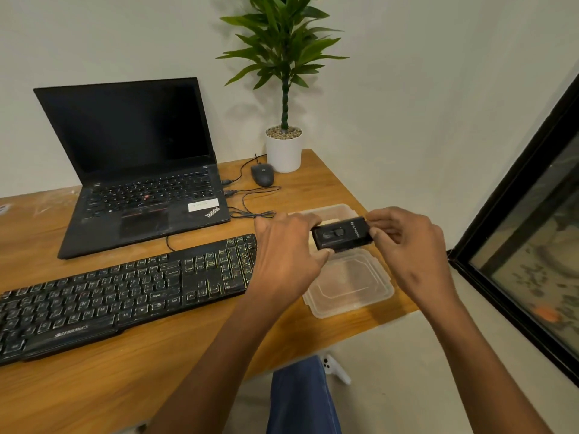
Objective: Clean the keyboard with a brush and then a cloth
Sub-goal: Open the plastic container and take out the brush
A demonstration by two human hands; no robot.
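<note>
A black external keyboard [119, 296] lies slanted across the wooden desk [175, 364]. Above a clear plastic container [347, 289] at the desk's right end, both hands hold a small black rectangular case [341, 234] with a slider on its face. My left hand [288, 249] grips the case's left end between thumb and fingers. My right hand [404, 242] pinches its right end. No bristles or cloth are visible.
An open black laptop [134, 170] stands behind the keyboard, with cables [250, 205] running to a black mouse [262, 175]. A potted plant [283, 148] sits at the back corner. A second clear tray [332, 211] lies behind the hands. A dark-framed window [526, 245] is at right.
</note>
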